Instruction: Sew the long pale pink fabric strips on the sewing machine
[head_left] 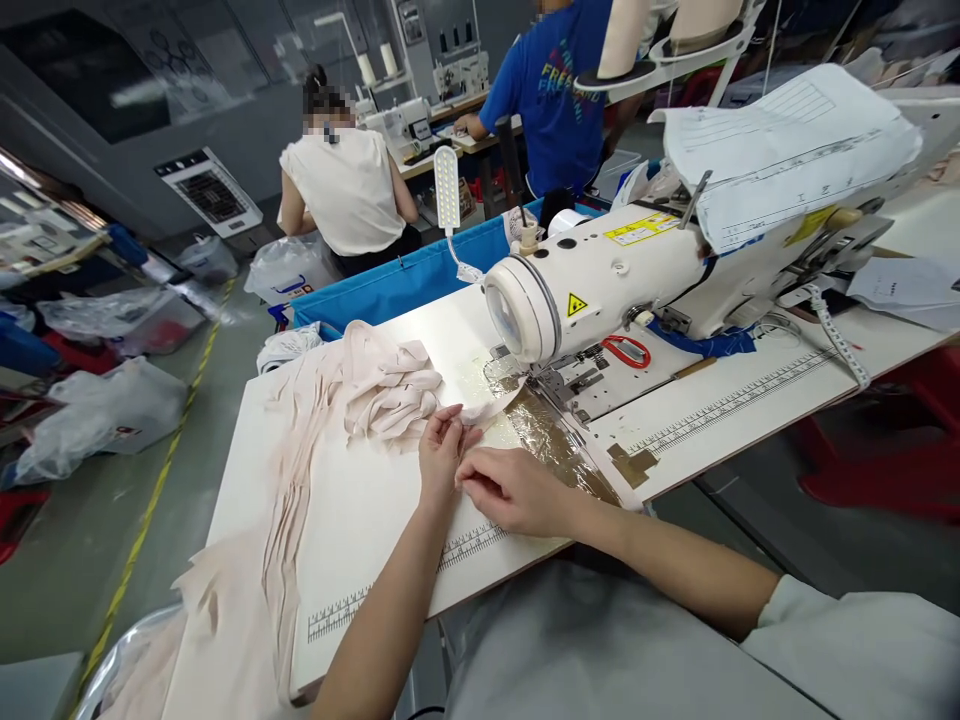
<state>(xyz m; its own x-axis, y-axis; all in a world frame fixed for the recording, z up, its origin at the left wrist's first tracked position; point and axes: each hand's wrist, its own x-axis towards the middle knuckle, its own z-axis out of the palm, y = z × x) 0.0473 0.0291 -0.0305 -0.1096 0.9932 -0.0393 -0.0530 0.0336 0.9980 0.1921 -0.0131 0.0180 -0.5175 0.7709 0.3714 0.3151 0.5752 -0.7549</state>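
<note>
My left hand point(441, 450) pinches the end of a narrow pale pink fabric strip point(496, 406). From these fingers the strip runs up to the needle area of a white sewing machine point(600, 285). Close beside it, my right hand point(517, 490) is closed, thumb and fingertips together near the left fingers; whatever lies between them is too small or hidden. A loose heap of pale pink fabric pieces point(386, 385) lies on the white table point(360, 530) beyond my left hand. More pink pieces point(289, 500) stretch in a long row along the table's left side.
Shiny brown tape point(555, 445) covers the tabletop before the machine. Red-handled snips point(627, 350) lie beneath the machine's arm. Papers point(787, 150) rest on top of it. Behind the table hangs a blue cloth bin point(382, 285). Two people sit at work farther back.
</note>
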